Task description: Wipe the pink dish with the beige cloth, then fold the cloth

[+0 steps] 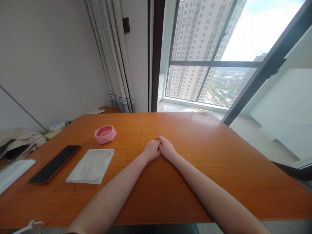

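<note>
On the wooden table [185, 182], my left hand [151, 150] and my right hand [167, 148] rest clasped together. Their fingers are closed over one another and partly hidden; no object shows between them. Left of my hands lies a folded white cloth [91, 165], the nearest loose thing to my left forearm. Behind the cloth stands a pink faceted bowl, like an ashtray [105, 135]. A dark phone [55, 164] lies flat beyond the cloth's left side, its screen black.
A white flat item [14, 174] lies at the far left edge, near a beige cloth bundle [24, 143]. Behind it sits a white power strip [57, 126]. A white cable [29, 226] shows at bottom left. Curtain [114, 58] and window [209, 61] stand beyond the table.
</note>
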### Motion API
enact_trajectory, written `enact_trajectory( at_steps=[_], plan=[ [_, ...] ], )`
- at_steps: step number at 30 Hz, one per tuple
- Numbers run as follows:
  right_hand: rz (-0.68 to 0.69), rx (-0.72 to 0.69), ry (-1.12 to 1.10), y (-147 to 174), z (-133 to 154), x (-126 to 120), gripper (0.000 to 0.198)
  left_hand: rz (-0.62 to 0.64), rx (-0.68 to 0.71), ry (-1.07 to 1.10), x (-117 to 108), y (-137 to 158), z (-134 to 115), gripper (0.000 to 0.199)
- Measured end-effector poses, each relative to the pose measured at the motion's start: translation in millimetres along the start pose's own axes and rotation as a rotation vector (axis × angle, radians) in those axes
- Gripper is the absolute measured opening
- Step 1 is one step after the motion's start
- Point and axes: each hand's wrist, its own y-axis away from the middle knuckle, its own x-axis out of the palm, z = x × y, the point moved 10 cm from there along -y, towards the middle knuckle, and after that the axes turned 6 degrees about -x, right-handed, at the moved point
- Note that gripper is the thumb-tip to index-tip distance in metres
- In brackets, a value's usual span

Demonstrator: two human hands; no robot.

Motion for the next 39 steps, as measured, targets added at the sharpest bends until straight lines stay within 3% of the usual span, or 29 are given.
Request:
enact_trajectory(
  at_steps=[4,7,9,11,13,14,16,18,21,24,27,30,33,36,39],
  plan=[
    [-0.001,0.006,-0.016,1,0,0,0.035,0.015,-0.008,-0.020,3,-1,-3,0.032],
    [-0.016,-0.001,-0.025,1,-1,-1,0.039,0.008,-0.012,-0.097,-20,-2,3,0.024],
    [-0.038,-0.015,-0.035,2,-2,-2,0.044,-0.118,-0.096,-0.221,-62,3,25,0.022],
    [-0.054,-0.031,-0.049,2,-1,-2,0.047,-0.413,-0.313,-0.393,-128,22,64,0.027],
    [-0.064,-0.033,-0.074,2,-1,-1,0.046,-0.611,-0.575,-0.532,-180,54,107,0.041],
    [-0.072,-0.021,-0.101,2,-2,-1,0.044,-0.621,-0.701,-0.544,-193,68,130,0.049],
    [-0.111,0.044,-0.198,1,-10,-2,0.038,-0.530,-0.859,-0.495,-200,86,172,0.053],
    [-0.182,0.156,-0.337,1,-24,-6,0.033,-0.378,-0.861,-0.435,-189,88,197,0.044],
    [-0.284,0.311,-0.531,2,-46,-11,0.031,-0.250,-0.817,-0.416,-176,84,211,0.035],
    [-0.331,0.380,-0.640,3,-58,-13,0.030,-0.315,-0.775,-0.479,-179,75,194,0.030],
    [-0.349,0.392,-0.636,5,-59,-16,0.031,-0.395,-0.552,-0.467,-172,51,137,0.025],
    [-0.347,0.318,-0.593,5,-47,-21,0.035,-0.336,-0.268,-0.347,-133,27,63,0.025],
    [-0.353,0.132,-0.572,3,-23,-30,0.042,-0.203,-0.072,-0.259,-81,15,4,0.024],
    [-0.352,0.034,-0.618,3,-13,-30,0.047,-0.119,0.022,-0.203,-46,17,-22,0.022],
    [-0.318,0.044,-0.610,2,-15,-23,0.045,-0.094,0.042,-0.174,-35,21,-25,0.023]
  ],
)
